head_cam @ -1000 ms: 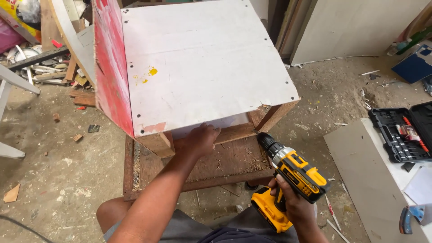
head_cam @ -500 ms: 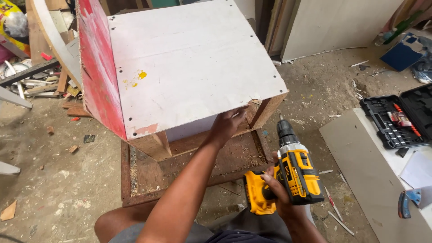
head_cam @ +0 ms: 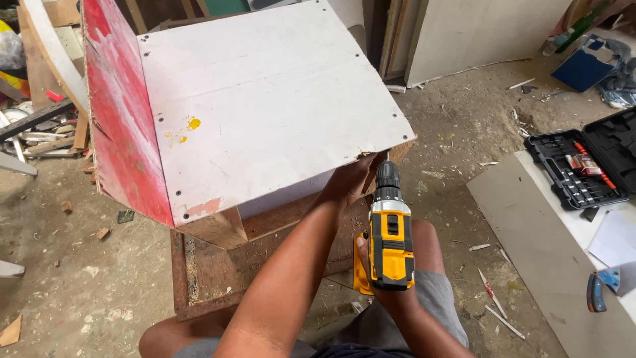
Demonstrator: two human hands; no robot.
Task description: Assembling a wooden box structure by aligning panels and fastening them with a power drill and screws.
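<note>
The stiff, probably heavy box (head_cam: 265,106) is steadied at its corner by left fingers (head_cam: 351,182) curled underneath, while the drill (head_cam: 389,232) is gripped by right fingers (head_cam: 363,255) wrapped around its handle.

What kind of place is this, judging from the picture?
Probably a rough carpentry workshop: a yellow cordless drill aimed at a white board cabinet, an open tool case, and wood scraps on the dirt floor.

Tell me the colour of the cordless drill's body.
The cordless drill is yellow and black, gripped in the right hand; head view.
</note>
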